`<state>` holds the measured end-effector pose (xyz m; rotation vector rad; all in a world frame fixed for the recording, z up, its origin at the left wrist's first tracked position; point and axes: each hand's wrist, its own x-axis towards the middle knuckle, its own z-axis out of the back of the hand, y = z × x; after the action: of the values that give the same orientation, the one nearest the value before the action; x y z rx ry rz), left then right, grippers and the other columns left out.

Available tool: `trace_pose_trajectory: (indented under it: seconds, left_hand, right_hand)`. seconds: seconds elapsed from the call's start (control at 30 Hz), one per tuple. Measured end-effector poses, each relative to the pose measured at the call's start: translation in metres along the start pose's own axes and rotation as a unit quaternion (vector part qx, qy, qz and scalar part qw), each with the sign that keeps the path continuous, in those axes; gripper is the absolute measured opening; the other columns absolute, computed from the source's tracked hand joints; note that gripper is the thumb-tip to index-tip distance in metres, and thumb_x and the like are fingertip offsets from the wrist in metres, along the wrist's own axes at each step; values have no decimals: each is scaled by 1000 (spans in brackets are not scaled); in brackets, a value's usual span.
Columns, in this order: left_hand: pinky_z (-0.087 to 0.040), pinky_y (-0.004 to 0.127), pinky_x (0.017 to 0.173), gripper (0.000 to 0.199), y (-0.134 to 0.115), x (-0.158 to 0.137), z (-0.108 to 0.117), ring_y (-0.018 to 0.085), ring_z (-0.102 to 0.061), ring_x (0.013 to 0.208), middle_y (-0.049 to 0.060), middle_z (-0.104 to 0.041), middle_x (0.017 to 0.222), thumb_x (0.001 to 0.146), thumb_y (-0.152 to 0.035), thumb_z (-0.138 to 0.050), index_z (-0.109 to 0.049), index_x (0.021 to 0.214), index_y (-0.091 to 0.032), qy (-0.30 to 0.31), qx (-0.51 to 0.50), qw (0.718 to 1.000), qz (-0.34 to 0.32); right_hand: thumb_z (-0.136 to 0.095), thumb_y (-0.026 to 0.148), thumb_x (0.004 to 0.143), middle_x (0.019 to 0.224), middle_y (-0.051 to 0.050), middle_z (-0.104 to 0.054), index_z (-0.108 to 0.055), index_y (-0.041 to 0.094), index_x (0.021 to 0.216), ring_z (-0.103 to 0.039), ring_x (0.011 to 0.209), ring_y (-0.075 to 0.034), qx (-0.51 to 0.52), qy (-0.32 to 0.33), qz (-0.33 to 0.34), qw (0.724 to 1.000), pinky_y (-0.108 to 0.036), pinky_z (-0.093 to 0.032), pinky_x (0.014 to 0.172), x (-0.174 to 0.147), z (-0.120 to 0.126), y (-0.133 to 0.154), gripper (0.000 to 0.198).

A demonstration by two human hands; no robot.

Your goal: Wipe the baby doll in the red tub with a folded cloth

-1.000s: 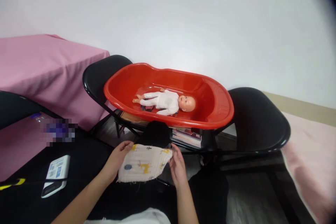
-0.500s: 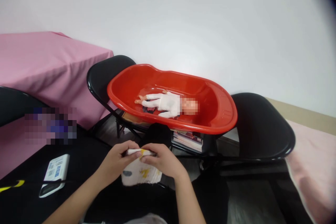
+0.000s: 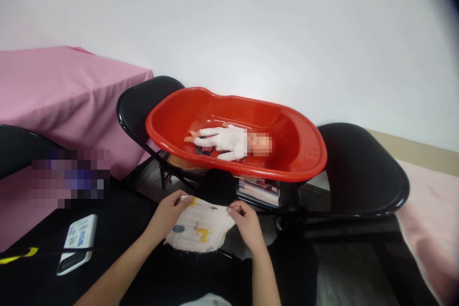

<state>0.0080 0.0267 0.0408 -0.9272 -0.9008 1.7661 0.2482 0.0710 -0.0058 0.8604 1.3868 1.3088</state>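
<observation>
Between my hands hangs a small white cloth (image 3: 202, 227) printed with yellow and grey figures, its lower edge frayed. My left hand (image 3: 174, 208) pinches its upper left corner. At the upper right corner, my right hand (image 3: 244, 217) grips the cloth between thumb and fingers. Beyond my hands, a red baby bathtub (image 3: 311, 153) rests across black chairs. A baby doll (image 3: 229, 142) in white clothing lies on its back in the tub, its feet toward the left and its blurred head toward the right.
Black folding chairs (image 3: 369, 172) stand at both ends of the tub. Books (image 3: 258, 193) lie stacked beneath it. A pink-draped table (image 3: 71, 86) is at the left. A white device (image 3: 77, 244) lies on a black surface at lower left.
My hands have moved apart, the right one shifting to the right. The cloth's folded upper edge is now stretched out flat between them, showing more of its print.
</observation>
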Motion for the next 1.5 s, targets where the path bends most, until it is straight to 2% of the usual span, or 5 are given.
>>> trace_pose_trajectory:
  seconds: [0.4, 0.57, 0.73, 1.2, 1.5]
  left_hand:
    - [-53, 37, 72, 38, 5, 14, 1, 21, -61, 75, -1, -63, 76, 84, -55, -51, -64, 93, -20, -47, 43, 998, 10]
    - [-44, 44, 102, 32, 13, 16, -9, 24, -55, 113, 8, -59, 120, 89, -38, -50, -60, 113, -20, -68, 148, 972, -167]
    - [-45, 37, 96, 25, -8, 15, -17, 20, -55, 108, 6, -60, 111, 94, -32, -46, -66, 103, -21, -4, 181, 945, -272]
    - [-39, 27, 69, 3, -46, 27, -12, 16, -56, 81, -2, -61, 85, 80, -25, -62, -63, 82, -23, 149, 244, 936, -207]
    - [-40, 27, 72, 12, -48, 24, -6, 15, -58, 81, -4, -62, 84, 77, -15, -51, -59, 81, -23, 119, 205, 957, -166]
  right_hand:
    - [-60, 27, 86, 88, -1, -60, -66, 21, 83, -55, 82, -15, -46, -122, 137, 982, -26, -41, 73, -3, -10, 25, 9]
    - [-60, 37, 85, 92, -3, -64, -66, 20, 92, -57, 85, -18, -16, -134, 65, 989, -29, -43, 79, 0, -10, 5, 19]
    - [-65, 50, 80, 94, -5, -67, -65, 19, 98, -59, 89, -21, 92, -115, -15, 989, -32, -45, 83, 1, -3, -11, 35]
    - [-79, 39, 69, 74, 2, -58, -63, 20, 83, -49, 66, -13, 221, -147, -3, 964, -25, -38, 64, -4, 8, -30, 28]
    - [-78, 34, 70, 90, -3, -64, -65, 20, 85, -56, 81, -17, 195, -176, 31, 964, -29, -45, 75, -7, 8, -23, 25]
